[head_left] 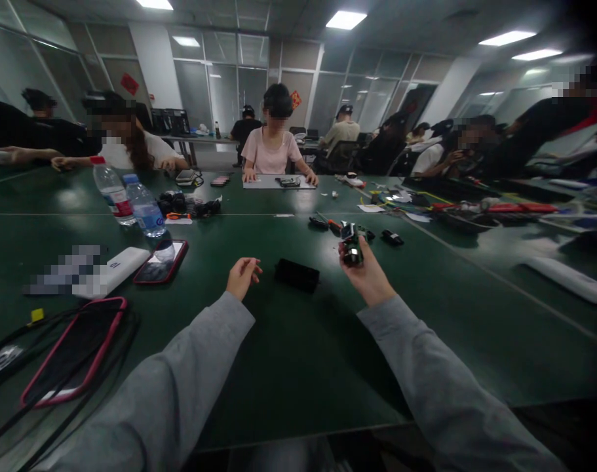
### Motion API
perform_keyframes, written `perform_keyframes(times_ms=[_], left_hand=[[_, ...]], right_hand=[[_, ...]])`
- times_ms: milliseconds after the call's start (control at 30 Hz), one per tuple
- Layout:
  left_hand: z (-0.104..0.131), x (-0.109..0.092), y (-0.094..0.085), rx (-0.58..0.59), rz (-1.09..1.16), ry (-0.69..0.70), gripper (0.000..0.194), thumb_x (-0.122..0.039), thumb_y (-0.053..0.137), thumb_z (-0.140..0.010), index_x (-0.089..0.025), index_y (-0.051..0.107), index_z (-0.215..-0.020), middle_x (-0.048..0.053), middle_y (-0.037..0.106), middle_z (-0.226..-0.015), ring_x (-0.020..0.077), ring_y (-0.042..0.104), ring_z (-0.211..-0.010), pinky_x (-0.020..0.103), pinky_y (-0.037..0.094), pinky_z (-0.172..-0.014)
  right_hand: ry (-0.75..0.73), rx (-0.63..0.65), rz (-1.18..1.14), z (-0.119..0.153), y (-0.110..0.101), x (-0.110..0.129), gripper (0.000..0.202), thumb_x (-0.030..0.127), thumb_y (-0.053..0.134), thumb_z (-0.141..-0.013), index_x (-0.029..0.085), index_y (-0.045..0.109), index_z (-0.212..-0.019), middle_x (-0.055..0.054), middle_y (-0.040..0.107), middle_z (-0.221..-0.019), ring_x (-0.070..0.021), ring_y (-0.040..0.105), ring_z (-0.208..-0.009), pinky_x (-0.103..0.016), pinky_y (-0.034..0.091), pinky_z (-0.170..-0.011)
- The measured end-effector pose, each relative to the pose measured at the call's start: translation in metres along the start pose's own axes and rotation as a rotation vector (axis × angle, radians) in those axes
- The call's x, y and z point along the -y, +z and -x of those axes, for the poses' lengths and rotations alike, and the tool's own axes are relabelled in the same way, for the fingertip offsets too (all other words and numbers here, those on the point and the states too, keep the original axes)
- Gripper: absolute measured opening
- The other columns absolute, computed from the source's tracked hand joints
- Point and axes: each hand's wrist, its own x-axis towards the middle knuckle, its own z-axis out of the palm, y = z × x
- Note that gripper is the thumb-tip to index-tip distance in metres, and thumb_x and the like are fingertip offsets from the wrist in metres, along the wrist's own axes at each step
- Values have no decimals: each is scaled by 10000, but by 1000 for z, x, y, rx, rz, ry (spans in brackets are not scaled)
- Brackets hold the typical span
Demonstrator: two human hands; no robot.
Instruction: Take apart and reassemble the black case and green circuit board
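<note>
My right hand [369,275] is wrapped round a small black device [352,254] with shiny, glassy parts, held above the green table. What kind of device it is, I cannot make out. My left hand [242,278] hovers further left, its fingers curled and thumb close to the index finger. Anything between those fingertips is too small or hidden to see. A black rectangular box or tray [297,275] lies on the table between my hands, nearest to the left one, touched by neither. Just beyond my right hand lie an orange-handled screwdriver [334,227] and small black parts [392,237].
Two water bottles [148,208], a red-edged phone [161,261], a white power bank [112,272] and a larger pink-edged phone [77,354] with cables stand or lie left. Tools and wires [495,208] clutter the far right. A person [273,147] sits opposite at a white mat.
</note>
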Motion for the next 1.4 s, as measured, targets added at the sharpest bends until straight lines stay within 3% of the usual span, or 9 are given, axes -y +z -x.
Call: perform_keyframes(times_ms=[100, 200, 367, 500, 700, 933, 1100, 1267, 1400], left_hand=[[-1, 2, 1, 12, -13, -10, 262, -377, 528, -794, -137, 558, -893, 9, 590, -711, 63, 509, -477, 192, 349, -444], [-2, 4, 0, 29, -32, -2, 259, -373, 526, -794, -136, 560, -894, 10, 591, -709, 65, 513, -481, 194, 358, -449], [-3, 6, -1, 35, -41, 16, 282, -397, 542, -781, -133, 561, -879, 16, 593, -707, 69, 512, -484, 195, 361, -447], [-3, 6, 0, 43, -53, 15, 284, -396, 543, -780, -130, 563, -877, 17, 591, -697, 73, 516, -491, 198, 368, -453], [-4, 6, 0, 62, -66, 12, 255, -371, 528, -795, -130, 558, -873, 17, 592, -702, 73, 522, -493, 201, 368, -458], [-4, 6, 1, 81, -89, 15, 236, -357, 519, -802, -133, 557, -865, 17, 592, -698, 70, 519, -492, 198, 364, -464], [-4, 9, -1, 97, -90, 14, 269, -391, 534, -786, -139, 561, -875, 19, 596, -712, 81, 532, -511, 208, 379, -475], [-4, 8, -1, 103, -80, 24, 293, -411, 546, -773, -137, 564, -875, 22, 598, -710, 81, 530, -514, 203, 377, -477], [-2, 5, 1, 91, -84, 10, 304, -424, 557, -761, -140, 569, -868, 27, 602, -711, 84, 531, -512, 204, 373, -471]], right_hand=[[-223, 20, 221, 6, 3, -9, 403, 425, 692, -707, 162, 562, -984, -38, 635, -845, -116, 606, -695, -200, 503, -563], [-487, 131, 618, 22, 16, -27, 494, 443, 689, -700, 180, 545, -1093, -47, 635, -940, -146, 613, -764, -255, 506, -644], [-738, 360, 1151, 45, 31, -50, 402, 415, 620, -775, 208, 571, -1116, -47, 619, -1035, -188, 596, -910, -326, 469, -820], [-772, 450, 1346, 45, 30, -49, 382, 399, 587, -804, 224, 556, -1142, -46, 618, -1036, -200, 595, -907, -337, 465, -810], [-738, 520, 1410, 23, 17, -29, 379, 411, 583, -805, 236, 549, -1139, -30, 632, -1008, -197, 612, -871, -315, 482, -744], [-828, 352, 1522, 4, -6, -14, 384, 420, 568, -812, 213, 548, -1135, -53, 632, -1013, -228, 613, -865, -349, 475, -748], [-825, 345, 1570, 3, -2, -17, 394, 444, 569, -805, 220, 551, -1128, -47, 634, -991, -226, 610, -850, -339, 471, -723], [-865, 216, 1586, 5, 5, -17, 402, 450, 545, -816, 215, 544, -1143, -66, 623, -1014, -237, 596, -874, -354, 456, -743], [-817, 184, 1586, 7, 6, -22, 392, 459, 547, -811, 217, 551, -1120, -67, 629, -957, -235, 599, -826, -347, 455, -707]])
